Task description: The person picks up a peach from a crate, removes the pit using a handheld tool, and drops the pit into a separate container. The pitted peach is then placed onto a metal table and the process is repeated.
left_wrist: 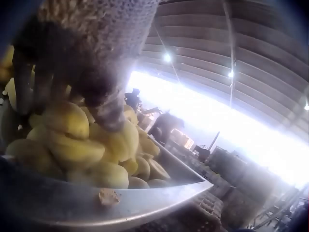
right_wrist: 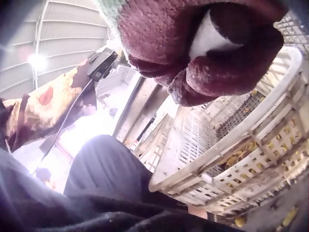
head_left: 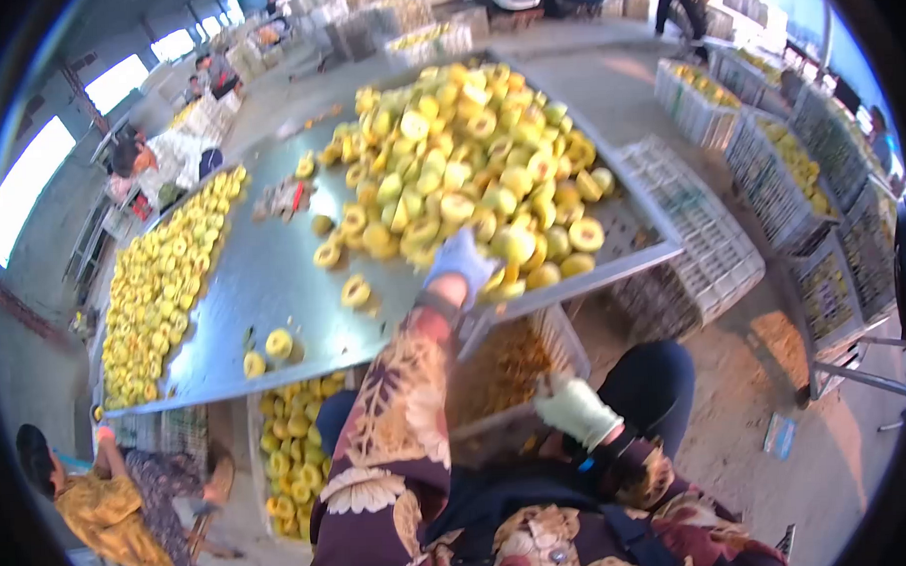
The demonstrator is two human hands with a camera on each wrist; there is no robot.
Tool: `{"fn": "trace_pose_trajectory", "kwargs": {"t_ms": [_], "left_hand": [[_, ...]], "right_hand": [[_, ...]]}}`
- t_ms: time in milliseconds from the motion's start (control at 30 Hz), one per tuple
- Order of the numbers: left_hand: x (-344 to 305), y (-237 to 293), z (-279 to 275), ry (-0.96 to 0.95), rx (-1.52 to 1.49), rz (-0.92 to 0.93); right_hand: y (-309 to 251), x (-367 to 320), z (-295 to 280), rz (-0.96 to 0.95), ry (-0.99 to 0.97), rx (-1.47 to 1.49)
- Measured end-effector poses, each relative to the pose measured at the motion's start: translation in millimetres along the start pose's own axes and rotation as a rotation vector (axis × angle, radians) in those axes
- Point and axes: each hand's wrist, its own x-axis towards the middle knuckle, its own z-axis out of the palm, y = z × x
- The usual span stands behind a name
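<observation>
Halved yellow fruit (head_left: 469, 173) lies heaped on a metal table (head_left: 272, 249). My left hand (head_left: 462, 268), in a pale bluish glove, is at the heap's near edge. In the left wrist view the left hand (left_wrist: 87, 72) reaches down with fingers apart, one fingertip against a yellow fruit (left_wrist: 116, 140); no fruit is plainly gripped. My right hand (head_left: 577, 408), in a whitish glove, is low by my knee, beside a crate (head_left: 565, 344). The right wrist view shows the right hand (right_wrist: 203, 53) with stained fingers curled round a white object (right_wrist: 210, 38), mostly hidden.
More fruit halves (head_left: 164, 293) cover the table's left end. A fruit-filled crate (head_left: 266, 489) stands below the near edge. An upturned-looking white crate (head_left: 701, 234) and several stacked crates are on the right. Someone (head_left: 131, 504) sits at lower left; other people are farther back.
</observation>
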Motion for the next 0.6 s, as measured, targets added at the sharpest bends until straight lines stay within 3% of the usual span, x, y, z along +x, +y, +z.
{"fn": "trace_pose_trajectory", "kwargs": {"t_ms": [67, 100, 133, 167, 233, 300, 367, 467, 533, 567, 600], "left_hand": [[-4, 4, -11, -0.002, -0.078, -0.035], [-10, 8, -21, -0.024, -0.075, -0.080], [-8, 3, -23, 0.002, -0.055, -0.144], [-19, -3, -25, 0.082, -0.187, -0.160], [-43, -5, -37, 0.161, -0.845, -0.179], [-97, 16, -77, -0.149, -1.743, -0.157], [-124, -22, -52, -0.047, -1.624, 0.137], [-168, 4, -78, 0.209, -0.654, 0.233], [-186, 3, -80, 0.234, -0.601, 0.221], [-195, -3, -74, 0.203, -0.871, 0.182], [-196, -8, -70, 0.174, -1.141, 0.153]], "right_hand": [[2, 6, -4, 0.109, 0.010, 0.245], [0, 8, -8, 0.245, -0.088, 0.412], [9, 8, -7, -0.089, -0.091, 0.065], [10, 6, -6, 0.002, -0.088, 0.128], [0, 11, -14, 0.184, -0.104, 0.280], [-21, 32, -46, 0.477, -0.008, 0.490], [-44, 52, -71, 0.584, 0.129, 0.675], [-49, 58, -54, 0.532, 0.115, 0.718], [-26, 50, -32, 0.462, -0.186, 0.420], [-22, 43, -25, 0.456, -0.330, 0.295], [-37, 55, -50, 0.532, -0.224, 0.411]]}}
